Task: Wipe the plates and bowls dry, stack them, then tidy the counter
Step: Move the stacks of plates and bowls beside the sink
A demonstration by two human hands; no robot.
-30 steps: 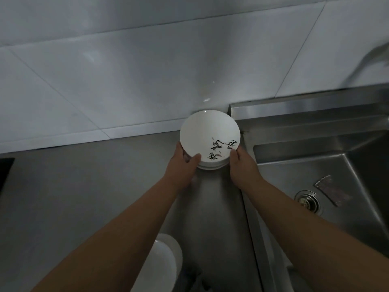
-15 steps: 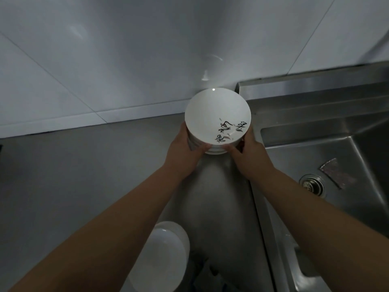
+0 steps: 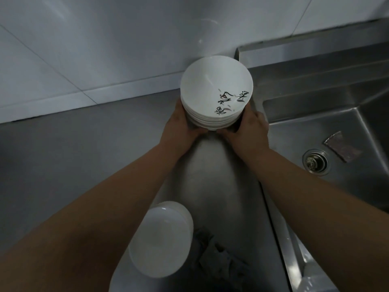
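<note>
My thumbs meet low on the near side of the stack of bowls (image 3: 214,91), tip almost to tip, and my other fingers curl round its flanks, mostly out of my sight. My left hand (image 3: 181,127) clasps the flank turned away from the sink (image 3: 315,123). My right hand (image 3: 248,131) clasps the flank turned toward it, the back of that hand lying over the sink's left rim. Both hands grip the stack between them, neither spread wide.

The bowls are white and nested several deep. The top one bears black brush-like marks on its inner wall, on the side nearest the sink. The stack is just off the sink's far left corner, close to the wall tiles (image 3: 105,49) that rise behind the sink. My hands hide its foot, so I cannot tell whether it rests on the counter (image 3: 63,154) or hangs a little above it.

My bare forearms run back toward me, the right one crossing the sink's left rim, the left one over the grey counter to the sink's left.

A stack of plates (image 3: 162,239), white, sits on the counter left of the sink's front end, partly under my left forearm. A dark crumpled cloth (image 3: 219,256) lies just beside it, between the plates and the sink's rim.

In the sink's floor sits a round drain (image 3: 315,162), and a flat greyish scrap (image 3: 341,146) lies near it
</note>
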